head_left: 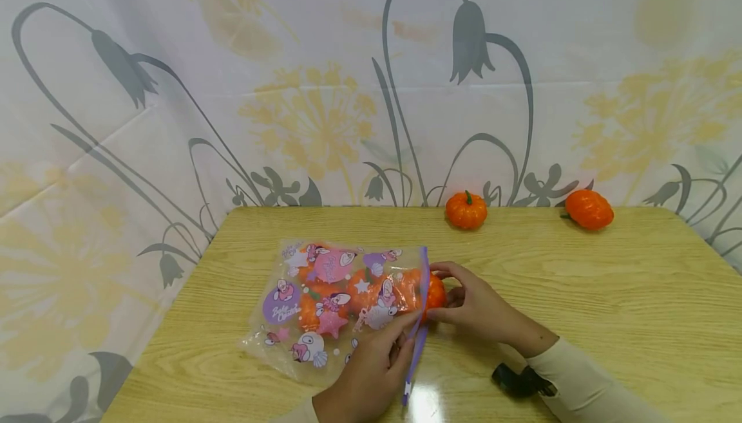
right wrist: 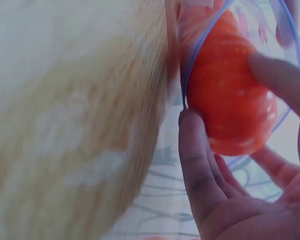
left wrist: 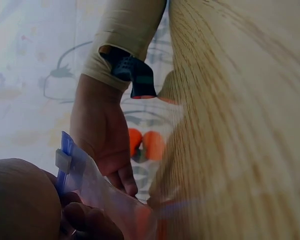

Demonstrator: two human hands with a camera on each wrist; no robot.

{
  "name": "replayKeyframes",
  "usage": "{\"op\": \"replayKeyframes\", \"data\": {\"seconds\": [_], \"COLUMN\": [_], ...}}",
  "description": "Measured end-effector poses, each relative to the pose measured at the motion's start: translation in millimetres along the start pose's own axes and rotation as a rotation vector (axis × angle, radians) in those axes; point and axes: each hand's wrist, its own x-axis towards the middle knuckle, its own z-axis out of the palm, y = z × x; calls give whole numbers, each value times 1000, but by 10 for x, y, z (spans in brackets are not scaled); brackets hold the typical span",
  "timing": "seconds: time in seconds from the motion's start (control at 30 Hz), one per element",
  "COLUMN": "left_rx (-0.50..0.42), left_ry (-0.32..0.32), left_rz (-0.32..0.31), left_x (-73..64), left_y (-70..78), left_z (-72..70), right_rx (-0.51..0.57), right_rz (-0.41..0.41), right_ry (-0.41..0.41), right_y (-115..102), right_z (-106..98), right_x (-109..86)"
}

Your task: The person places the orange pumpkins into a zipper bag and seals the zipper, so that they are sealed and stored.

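Hands point(head_left: 373, 366) partly hide bag point(head_left: 281, 307) and protruding pumpkin point(head_left: 436, 291).

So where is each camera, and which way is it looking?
Head: worn on the person's head, looking forward and down at the table and bag; left hand, right hand and both sleeves show.
Left wrist: on that wrist, looking past the left hand towards the right hand; both hands and the right sleeve show.
Right wrist: on that wrist, looking at the pumpkin in the bag's mouth; right fingers show.
Head and right wrist both show that pumpkin.
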Motion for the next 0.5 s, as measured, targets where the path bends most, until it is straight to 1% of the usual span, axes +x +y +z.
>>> {"op": "replayKeyframes", "data": {"seconds": [0.07,0.2,0.37,0.5], "left_rx": [4,7,17,10], "left_ry": [-4,-17,-20,-23], "left_rz": [5,5,3,6], "left_x": [-1,-3,-4,-5], "left_y": [-3,-5,-8,-12], "left_z": [1,2,6,6], "right_rx": [2,46,124,146], "right_rz": [22,50,40,57], "right_ry": [17,32,31,27], "right_y": [1,-7,-15,-14], "right_z": [6,19,17,10], "right_x": [4,7,3,1]}}
